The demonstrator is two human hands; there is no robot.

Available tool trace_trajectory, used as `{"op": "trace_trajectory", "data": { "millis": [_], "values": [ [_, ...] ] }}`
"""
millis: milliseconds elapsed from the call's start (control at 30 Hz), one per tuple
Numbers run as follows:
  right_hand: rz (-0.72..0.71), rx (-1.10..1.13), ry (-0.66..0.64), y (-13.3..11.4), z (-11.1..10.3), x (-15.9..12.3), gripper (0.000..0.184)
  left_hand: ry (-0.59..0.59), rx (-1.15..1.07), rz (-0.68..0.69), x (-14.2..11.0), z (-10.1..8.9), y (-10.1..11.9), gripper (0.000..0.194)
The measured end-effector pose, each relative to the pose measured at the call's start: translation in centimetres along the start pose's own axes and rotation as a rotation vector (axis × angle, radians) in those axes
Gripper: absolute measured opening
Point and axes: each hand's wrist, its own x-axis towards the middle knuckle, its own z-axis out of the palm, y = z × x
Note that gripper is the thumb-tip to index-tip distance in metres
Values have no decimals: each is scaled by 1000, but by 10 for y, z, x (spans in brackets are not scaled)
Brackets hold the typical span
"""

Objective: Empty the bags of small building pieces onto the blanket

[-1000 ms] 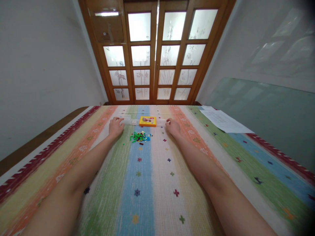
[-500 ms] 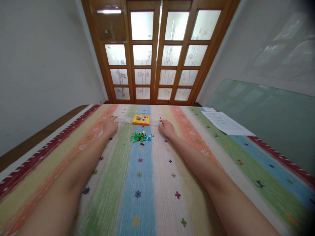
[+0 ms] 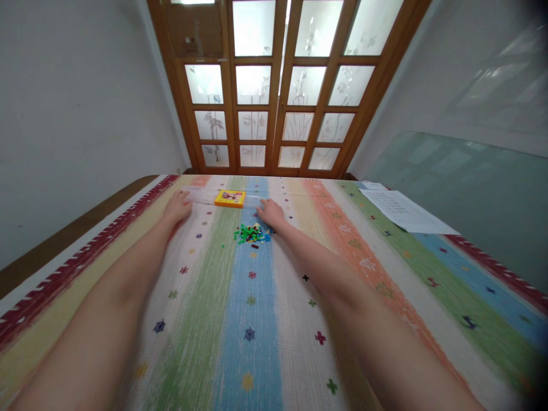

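Observation:
A strip of clear plastic [image 3: 202, 196], perhaps a bag or sheet, spans the far part of the table between my hands. In the middle of it is a small yellow box [image 3: 230, 198] with a printed picture; whether the box lies on or inside the plastic I cannot tell. My left hand [image 3: 177, 206] grips the plastic's left end with bent fingers. At the right end, my right hand [image 3: 271, 214] has its fingers closed on the plastic. Just nearer than the box lies a pile of small building bricks [image 3: 252, 233], mostly green, with blue, white and dark red ones.
A striped tablecloth [image 3: 252, 297] with small printed figures covers the table. Sheets of paper [image 3: 405, 210] lie at the right far side. A pale glass panel [image 3: 462, 174] stands along the right, and wooden doors with frosted panes [image 3: 252, 85] rise behind.
Both hands have shifted left across the cloth, and the plastic and yellow box have gone with them. The brick pile stays put on the cloth. The camera view has tilted slightly.

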Motion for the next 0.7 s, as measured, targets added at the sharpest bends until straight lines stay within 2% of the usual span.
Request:
{"op": "trace_trajectory", "data": {
  "millis": [133, 267, 400, 500, 567, 633, 700],
  "values": [
    [-21, 5, -19, -16, 9, 12, 49, 1, -25, -26, 9, -5, -17, 66],
    [-47, 61, -25, -19, 13, 19, 52, 34, -90, -54, 9, -15, -18, 63],
    [-56, 182, -21, -4, 9, 16, 61, 138, -168, -57, -2, -31, -4, 59],
    [-92, 286, 28, 20, 3, 1, 57, 204, -189, -17, -22, -39, 19, 52],
    [-132, 366, 44, 39, -1, -15, 49, 138, -217, 85, -45, -39, 41, 47],
    [-164, 451, 54, 56, -6, -33, 43, -42, -264, 238, -74, -35, 64, 52],
    [-169, 511, 64, 68, -11, -53, 40, -243, -273, 381, -104, -28, 87, 65]
  ]
}}
